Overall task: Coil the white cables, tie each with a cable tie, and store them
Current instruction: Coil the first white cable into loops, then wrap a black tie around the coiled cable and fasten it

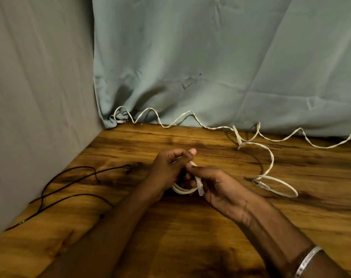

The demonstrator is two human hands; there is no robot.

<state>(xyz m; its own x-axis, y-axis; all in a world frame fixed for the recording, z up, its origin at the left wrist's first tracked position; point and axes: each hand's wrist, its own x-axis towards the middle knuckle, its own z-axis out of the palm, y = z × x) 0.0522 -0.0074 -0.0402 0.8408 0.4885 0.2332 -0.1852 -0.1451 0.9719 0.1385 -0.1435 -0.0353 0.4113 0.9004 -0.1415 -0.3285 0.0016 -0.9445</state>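
Note:
A small coil of white cable (185, 191) hangs between both hands over the middle of the wooden table (190, 237). My left hand (168, 167) grips the coil from the left, thumb raised. My right hand (220, 187) pinches the coil's top, and the plug end (200, 188) hangs down by its fingers. A second white cable (270, 163) lies uncoiled at the right, its plug (261, 185) on the table, the rest snaking along the back edge (170, 125). Whether a tie is on the coil I cannot tell.
Thin black cables (70, 183) sprawl on the table's left side. A grey cloth wall (40, 97) closes the left, and a pale green cloth (210, 57) hangs at the back. A metal bangle (309, 259) sits on my right wrist.

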